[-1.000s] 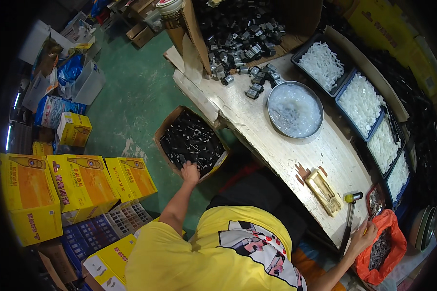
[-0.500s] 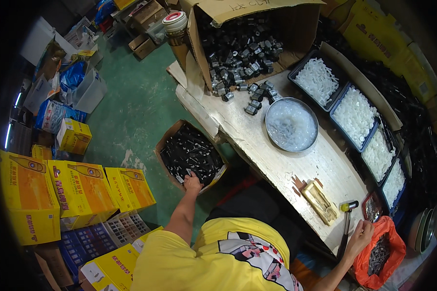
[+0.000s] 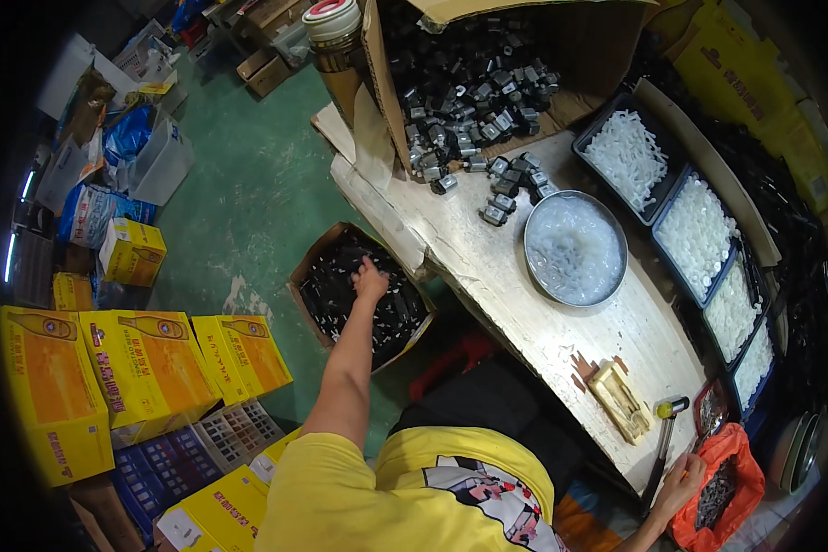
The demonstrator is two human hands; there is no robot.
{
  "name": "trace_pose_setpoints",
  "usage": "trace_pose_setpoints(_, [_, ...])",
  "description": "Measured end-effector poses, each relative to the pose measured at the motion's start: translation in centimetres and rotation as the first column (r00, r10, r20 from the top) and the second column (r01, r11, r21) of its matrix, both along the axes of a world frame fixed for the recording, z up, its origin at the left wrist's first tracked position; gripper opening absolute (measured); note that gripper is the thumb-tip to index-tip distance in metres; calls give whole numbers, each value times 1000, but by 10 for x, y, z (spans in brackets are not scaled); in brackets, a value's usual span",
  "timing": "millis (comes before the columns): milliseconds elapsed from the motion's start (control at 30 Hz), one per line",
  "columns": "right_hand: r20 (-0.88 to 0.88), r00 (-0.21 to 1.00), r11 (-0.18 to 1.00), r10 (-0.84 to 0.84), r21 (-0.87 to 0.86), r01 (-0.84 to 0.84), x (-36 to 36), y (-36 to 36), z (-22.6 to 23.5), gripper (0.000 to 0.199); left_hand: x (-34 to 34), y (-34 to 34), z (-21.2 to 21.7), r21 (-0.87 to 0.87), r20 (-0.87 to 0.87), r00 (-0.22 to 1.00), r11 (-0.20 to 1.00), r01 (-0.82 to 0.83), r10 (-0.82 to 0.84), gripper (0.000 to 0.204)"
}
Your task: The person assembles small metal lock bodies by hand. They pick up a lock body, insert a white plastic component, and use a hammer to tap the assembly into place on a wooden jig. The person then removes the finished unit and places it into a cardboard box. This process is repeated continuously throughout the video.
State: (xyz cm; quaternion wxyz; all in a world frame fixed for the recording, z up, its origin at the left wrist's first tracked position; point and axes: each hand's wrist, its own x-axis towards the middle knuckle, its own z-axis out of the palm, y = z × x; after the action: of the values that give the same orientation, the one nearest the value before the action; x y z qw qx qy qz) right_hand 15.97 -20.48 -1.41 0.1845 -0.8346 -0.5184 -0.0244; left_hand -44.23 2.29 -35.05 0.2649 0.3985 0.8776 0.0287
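My left hand (image 3: 370,281) is over a cardboard box (image 3: 403,352) on the floor, with its fingers apart and nothing visible in them. The box holds many long black plastic parts (image 3: 340,276) with pale specks among them. At the table's near right corner, my right hand (image 3: 682,482) hangs by a red plastic bag (image 3: 753,460) filled with small dark grey pieces (image 3: 719,492). Its fingers are curled together; whatever may be between them is too small to make out. Close to that hand lie a hammer (image 3: 664,437) with a yellow-banded head and a brass-coloured fixture block (image 3: 619,402).
On the table (image 3: 488,258) are a metal bowl (image 3: 577,248) of translucent grease-like material, a tipped carton (image 3: 386,83) spilling small motors (image 3: 501,198), and trays (image 3: 695,235) of white parts. A lidded jar (image 3: 333,37) stands behind. Yellow cartons (image 3: 152,363) line the left side.
My left hand has moved from the box's near edge farther in over the black parts. My right hand has lowered slightly beside the red bag. The whole view has shifted a little.
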Motion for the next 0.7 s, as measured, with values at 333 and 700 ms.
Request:
trace_pose_setpoints(333, [73,997,999,12,-34,-10,5,-7,9,17,15,17,46,-277,-15,937,902,332,-349,63])
trace_pose_setpoints(700, [-22,998,984,-62,-166,58,-1,4,8,17,-16,37,36,-67,-45,996,995,76,-79,60])
